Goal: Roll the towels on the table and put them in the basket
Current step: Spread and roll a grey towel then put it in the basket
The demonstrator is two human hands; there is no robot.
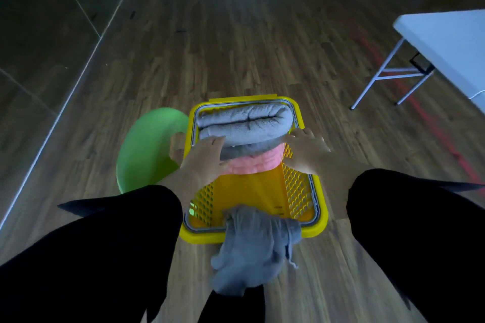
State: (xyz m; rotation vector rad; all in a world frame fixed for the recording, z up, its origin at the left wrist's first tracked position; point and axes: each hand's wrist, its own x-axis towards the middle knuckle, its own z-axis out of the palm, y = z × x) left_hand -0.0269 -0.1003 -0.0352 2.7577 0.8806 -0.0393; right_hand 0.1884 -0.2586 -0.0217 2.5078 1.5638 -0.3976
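Inside the perforated yellow basket (322, 207), left hand (204, 158) and right hand (307, 152) clasp a fluffy grey towel roll (246, 123).

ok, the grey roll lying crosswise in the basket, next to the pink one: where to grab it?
By its two ends, one hand from each side. The grey roll lies across the yellow basket, almost wall to wall, with the pink roll tight against its near side, so the ends look freest. The left hand and right hand are at those ends.
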